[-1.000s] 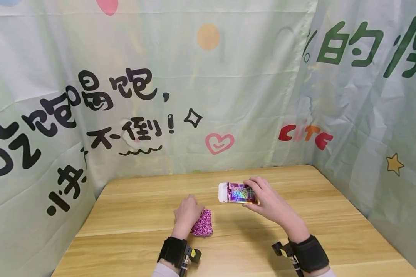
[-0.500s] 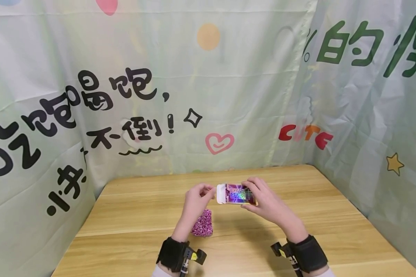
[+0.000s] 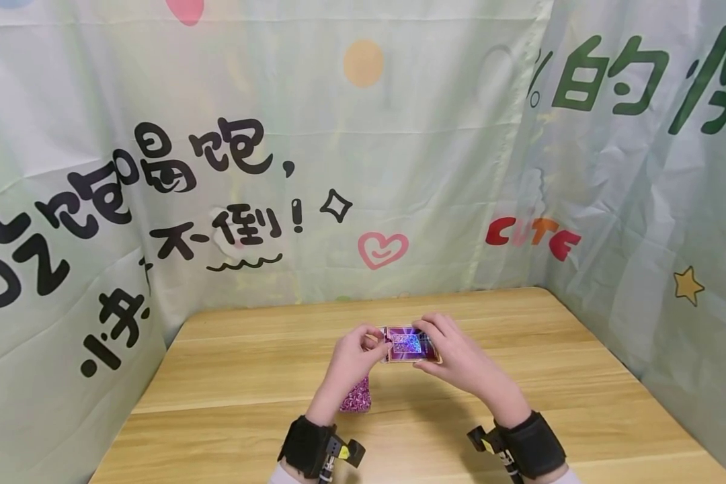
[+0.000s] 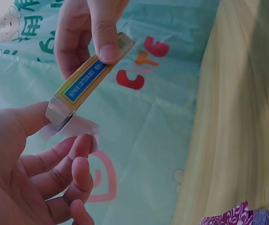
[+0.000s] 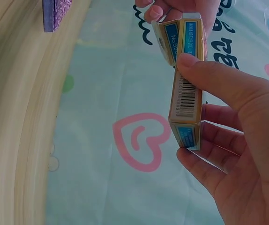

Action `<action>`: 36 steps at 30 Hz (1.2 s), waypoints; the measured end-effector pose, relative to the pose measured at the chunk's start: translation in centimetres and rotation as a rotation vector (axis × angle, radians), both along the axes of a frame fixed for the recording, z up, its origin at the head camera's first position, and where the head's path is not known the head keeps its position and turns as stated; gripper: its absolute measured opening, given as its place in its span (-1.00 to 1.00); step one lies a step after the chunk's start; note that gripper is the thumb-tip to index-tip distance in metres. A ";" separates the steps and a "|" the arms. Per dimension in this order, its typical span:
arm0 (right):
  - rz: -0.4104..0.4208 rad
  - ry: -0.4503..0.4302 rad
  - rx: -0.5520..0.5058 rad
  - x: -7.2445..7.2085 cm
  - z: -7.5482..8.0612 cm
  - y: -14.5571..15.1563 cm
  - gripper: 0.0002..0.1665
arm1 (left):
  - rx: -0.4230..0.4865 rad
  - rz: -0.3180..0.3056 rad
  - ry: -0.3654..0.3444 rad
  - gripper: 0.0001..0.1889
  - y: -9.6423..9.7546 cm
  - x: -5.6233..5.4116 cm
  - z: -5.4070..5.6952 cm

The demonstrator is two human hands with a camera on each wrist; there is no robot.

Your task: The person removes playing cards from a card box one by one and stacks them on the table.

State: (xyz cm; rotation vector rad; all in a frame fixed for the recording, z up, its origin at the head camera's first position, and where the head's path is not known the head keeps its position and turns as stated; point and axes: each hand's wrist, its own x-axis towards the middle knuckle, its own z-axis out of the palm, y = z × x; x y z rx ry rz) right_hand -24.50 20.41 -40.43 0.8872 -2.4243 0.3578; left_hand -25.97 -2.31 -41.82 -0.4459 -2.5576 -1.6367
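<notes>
A small card box [image 3: 407,343] with a shiny purple and gold face is held up over the table. My right hand [image 3: 460,353] grips its right end, with the thumb on the narrow barcode side in the right wrist view. At the box's other end, my left hand [image 3: 352,353] has its thumb on the edge and a fingertip at the white flap [image 4: 83,129], pinching that end. The flap stands folded out. A deck of cards [image 3: 357,398] with a pink and white patterned back lies on the table below, partly hidden by the left forearm.
The wooden table [image 3: 248,403] meets printed cloth curtains [image 3: 314,168] at its back and sides. Both wrists wear black straps [image 3: 305,447] with small cameras.
My left hand has left the deck and risen right to the box's flap end. My right hand has brought the box slightly left and down, its face turning a little. The deck stays put.
</notes>
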 end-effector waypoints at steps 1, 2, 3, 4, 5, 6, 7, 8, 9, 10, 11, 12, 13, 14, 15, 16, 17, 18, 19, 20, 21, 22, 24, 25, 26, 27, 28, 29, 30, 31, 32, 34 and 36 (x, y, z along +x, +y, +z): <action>0.001 0.003 0.000 0.0 0.0 0.0 -0.23 | 0.000 -0.001 0.000 -0.71 0.0 0.0 0.0; 0.002 0.007 0.002 0.0 -0.1 0.0 -0.22 | 0.000 -0.002 0.000 -0.71 0.0 0.0 0.0; 0.003 0.012 0.002 0.0 -0.1 0.0 -0.22 | 0.002 -0.005 -0.002 -0.72 0.0 -0.1 -0.1; 0.005 0.018 0.001 0.0 -0.1 0.0 -0.21 | 0.003 -0.009 -0.005 -0.71 0.0 -0.2 -0.1; 0.010 0.023 -0.001 -0.1 -0.2 0.0 -0.21 | 0.001 -0.013 -0.011 -0.71 -0.1 -0.2 -0.1; 0.014 0.029 -0.005 -0.1 -0.2 0.1 -0.20 | -0.002 -0.019 -0.016 -0.70 -0.2 -0.3 -0.2; 0.018 0.034 -0.008 -0.1 -0.2 0.1 -0.20 | -0.004 -0.026 -0.019 -0.69 -0.3 -0.4 -0.2; 0.023 0.040 -0.011 -0.2 -0.2 0.1 -0.20 | -0.006 -0.034 -0.024 -0.69 -0.5 -0.4 -0.2; 0.025 0.043 -0.013 -0.2 -0.2 0.2 -0.19 | -0.006 -0.043 -0.032 -0.69 -0.7 -0.5 -0.2; 0.026 0.045 -0.015 -0.2 -0.2 0.2 -0.19 | -0.006 -0.051 -0.039 -0.70 -0.9 -0.6 -0.2; 0.023 0.043 -0.016 -0.2 -0.1 0.3 -0.19 | -0.003 -0.060 -0.047 -0.71 -1.1 -0.6 -0.1; 0.019 0.040 -0.017 -0.1 -0.1 0.4 -0.19 | 0.007 -0.068 -0.060 -0.73 -1.4 -0.7 -0.1; 0.013 0.037 -0.017 -0.1 -0.1 0.4 -0.19 | 0.014 -0.073 -0.068 -0.73 -1.6 -0.8 0.0; 0.009 0.031 -0.018 -0.1 0.0 0.4 -0.19 | 0.022 -0.078 -0.076 -0.74 -1.9 -0.8 0.0; 0.002 0.021 -0.021 -0.1 0.1 0.5 -0.19 | 0.030 -0.078 -0.081 -0.74 -2.1 -0.9 0.1; -0.006 0.015 -0.022 0.0 0.1 0.5 -0.19 | 0.035 -0.075 -0.083 -0.74 -2.3 -0.9 0.2; -0.014 0.011 -0.023 0.0 0.1 0.6 -0.19 | 0.040 -0.068 -0.088 -0.73 -2.6 -1.0 0.2; -0.020 0.007 -0.025 0.0 0.2 0.6 -0.19 | 0.047 -0.060 -0.090 -0.73 -2.8 -1.0 0.3; -0.027 0.006 -0.026 0.0 0.2 0.7 -0.19 | 0.052 -0.051 -0.088 -0.73 -3.1 -1.1 0.4; -0.030 0.006 -0.028 0.0 0.2 0.8 -0.19 | 0.063 -0.041 -0.090 -0.72 -3.3 -1.2 0.5; -0.033 0.008 -0.029 0.0 0.3 0.8 -0.19 | 0.074 -0.027 -0.096 -0.72 -3.6 -1.2 0.5; -0.037 0.012 -0.029 0.0 0.3 0.9 -0.19 | 0.091 -0.015 -0.103 -0.71 -3.8 -1.3 0.6; -0.035 0.019 -0.033 -0.1 0.3 1.1 -0.18 | 0.128 0.010 -0.111 -0.71 -4.2 -1.4 0.7; -0.034 0.024 -0.031 -0.1 0.3 1.1 -0.18 | 0.148 0.021 -0.114 -0.70 -4.4 -1.4 0.8; -0.033 0.025 -0.030 -0.1 0.3 1.2 -0.18 | 0.167 0.035 -0.117 -0.70 -4.6 -1.5 0.9; -0.035 0.023 -0.029 -0.1 0.3 1.3 -0.18 | 0.183 0.049 -0.122 -0.70 -4.7 -1.5 1.0; -0.037 0.020 -0.028 -0.2 0.3 1.3 -0.18 | 0.197 0.062 -0.125 -0.70 -4.9 -1.5 1.1; -0.039 0.017 -0.028 -0.2 0.3 1.4 -0.18 | 0.210 0.073 -0.127 -0.70 -5.0 -1.6 1.2; -0.042 0.012 -0.028 -0.2 0.3 1.5 -0.18 | 0.222 0.082 -0.128 -0.71 -5.1 -1.7 1.2; -0.047 0.006 -0.029 -0.2 0.3 1.5 -0.18 | 0.234 0.090 -0.129 -0.71 -5.2 -1.7 1.2; -0.051 0.000 -0.032 -0.2 0.4 1.6 -0.18 | 0.241 0.098 -0.129 -0.72 -5.4 -1.7 1.2; -0.058 -0.007 -0.037 -0.3 0.4 1.7 -0.18 | 0.252 0.111 -0.131 -0.74 -5.5 -1.8 1.3; -0.062 -0.009 -0.036 -0.3 0.3 1.8 -0.18 | 0.257 0.122 -0.133 -0.76 -5.7 -1.9 1.2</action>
